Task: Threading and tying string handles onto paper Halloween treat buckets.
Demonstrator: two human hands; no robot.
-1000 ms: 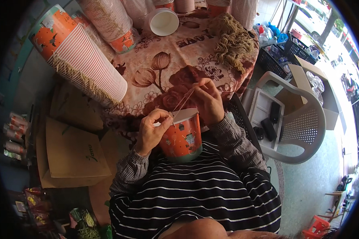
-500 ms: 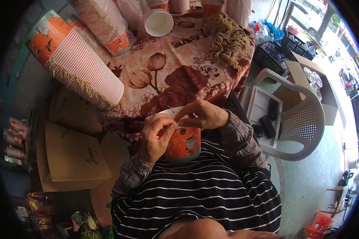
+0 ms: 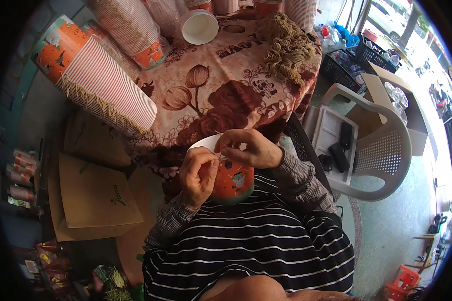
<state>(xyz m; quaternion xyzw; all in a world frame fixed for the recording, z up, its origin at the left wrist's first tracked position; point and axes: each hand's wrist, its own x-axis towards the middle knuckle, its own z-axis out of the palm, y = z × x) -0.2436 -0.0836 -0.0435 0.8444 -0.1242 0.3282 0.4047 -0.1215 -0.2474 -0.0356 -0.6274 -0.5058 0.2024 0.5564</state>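
Observation:
An orange paper tub [image 3: 232, 181] with dark and pale printed figures and a white inside rests upright against my striped lap, just off the table's near edge. At the left of its rim, my left hand [image 3: 198, 175] is closed, thumb and forefinger pinched together. My right hand [image 3: 251, 149] bends over the rim from the right, its fingers closed in a pinch beside the left fingertips. Whatever the fingertips hold is too small to make out. On the table's left leans a long stack of such tubs [image 3: 103, 80], with tan cords hanging along its side.
A heap of tan cords [image 3: 286, 50] lies on the flowered tablecloth [image 3: 186, 80] at the far right. Behind stand wrapped tub stacks [image 3: 128, 32] and a white tub [image 3: 200, 27] on its side. A cardboard box [image 3: 98, 195] is at left, a plastic chair [image 3: 381, 150] at right.
The tub has tilted a little, showing more of its front. Both hands have shifted slightly, and the right has come a bit lower and left, still at the rim.

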